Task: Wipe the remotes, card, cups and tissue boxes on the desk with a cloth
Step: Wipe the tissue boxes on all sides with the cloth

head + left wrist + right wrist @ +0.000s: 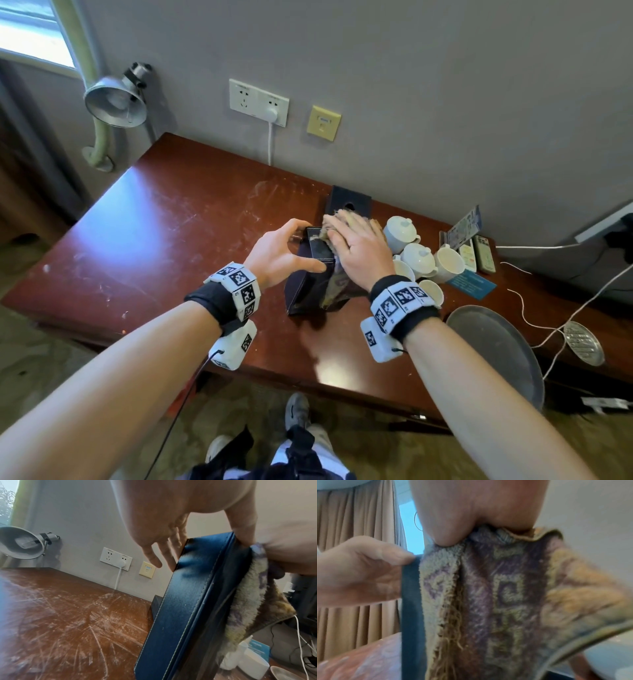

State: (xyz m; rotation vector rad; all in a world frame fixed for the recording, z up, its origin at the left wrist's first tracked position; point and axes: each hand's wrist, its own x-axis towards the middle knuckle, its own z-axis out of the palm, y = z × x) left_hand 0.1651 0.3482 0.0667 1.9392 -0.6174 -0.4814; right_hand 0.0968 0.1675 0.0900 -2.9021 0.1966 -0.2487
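Note:
A dark blue leather tissue box point(306, 287) point(188, 608) stands tilted on end on the red-brown desk point(171, 240). My left hand point(303, 246) point(171, 547) grips its upper end, thumb on the near face and fingers over the far edge. My right hand point(342, 236) point(479, 507) lies flat on a patterned terry cloth point(334, 287) point(505, 601) and presses it against the box's right face. A second dark tissue box point(349, 202) sits behind. To the right are several white cups point(418, 255), two remotes point(484, 253) and a blue card point(472, 284).
A grey round tray point(496, 349) and a small metal dish point(582, 342) lie at the desk's front right, crossed by white cables point(534, 325). A desk lamp point(116, 99) stands at the back left, wall sockets point(258, 102) behind. The desk's left half is bare and scratched.

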